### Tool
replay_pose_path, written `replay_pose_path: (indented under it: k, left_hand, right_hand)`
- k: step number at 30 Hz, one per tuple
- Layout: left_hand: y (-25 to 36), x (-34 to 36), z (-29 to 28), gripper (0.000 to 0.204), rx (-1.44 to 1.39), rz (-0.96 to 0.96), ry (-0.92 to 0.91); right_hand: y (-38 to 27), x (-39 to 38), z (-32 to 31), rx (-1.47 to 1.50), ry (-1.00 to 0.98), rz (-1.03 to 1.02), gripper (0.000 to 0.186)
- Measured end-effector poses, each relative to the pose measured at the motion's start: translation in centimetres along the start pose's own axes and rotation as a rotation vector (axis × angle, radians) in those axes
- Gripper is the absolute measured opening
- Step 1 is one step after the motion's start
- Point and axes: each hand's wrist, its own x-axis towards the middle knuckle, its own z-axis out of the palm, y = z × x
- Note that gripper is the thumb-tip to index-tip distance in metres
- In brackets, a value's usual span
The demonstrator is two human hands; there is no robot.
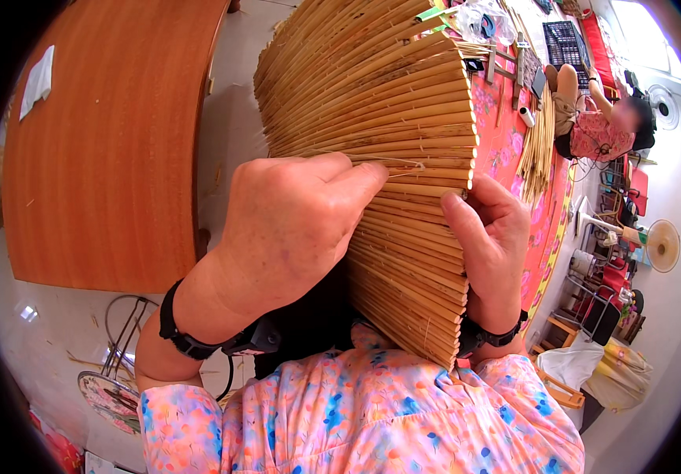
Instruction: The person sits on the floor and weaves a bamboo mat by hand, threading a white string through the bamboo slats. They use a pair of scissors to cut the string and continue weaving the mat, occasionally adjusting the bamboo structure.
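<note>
The left hand (289, 225) pinches a thin strand against the fan of bamboo slats (388, 158) while the right hand (489, 237) grips that fan's right edge, the fan upright just above the person's lap, a wooden table (111, 150) left of it.

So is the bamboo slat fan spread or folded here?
Spread: the bamboo slat fan radiates in a wide arc between the left hand and right hand.
</note>
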Motion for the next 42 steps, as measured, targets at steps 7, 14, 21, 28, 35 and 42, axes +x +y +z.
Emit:
replay_pose_path:
  k: [7,14,21,28,35,42]
  left_hand:
    - [0.0,0.0,-0.1,0.021,0.022,0.004,-0.013]
    - [0.0,0.2,-0.5,0.022,0.05,0.036,-0.018]
    - [0.5,1.2,-1.5,0.022,0.182,0.141,-0.029]
    - [0.4,1.3,-1.5,0.02,0.144,0.143,-0.067]
    - [0.5,1.4,-1.6,0.02,0.116,0.132,-0.086]
    - [0.5,1.1,-2.1,0.023,0.092,0.094,-0.123]
  right_hand:
    - [0.0,0.0,0.0,-0.001,-0.009,0.008,0.016]
    - [0.2,-0.1,-0.1,-0.004,-0.005,-0.016,0.016]
    - [0.5,0.2,-0.4,-0.136,-0.028,-0.104,0.016]
    - [0.6,0.3,-0.3,-0.128,-0.03,-0.128,0.017]
    - [-0.7,0.1,-0.4,-0.196,-0.055,-0.081,0.018]
    - [0.2,-0.1,-0.2,-0.096,-0.013,-0.056,0.016]
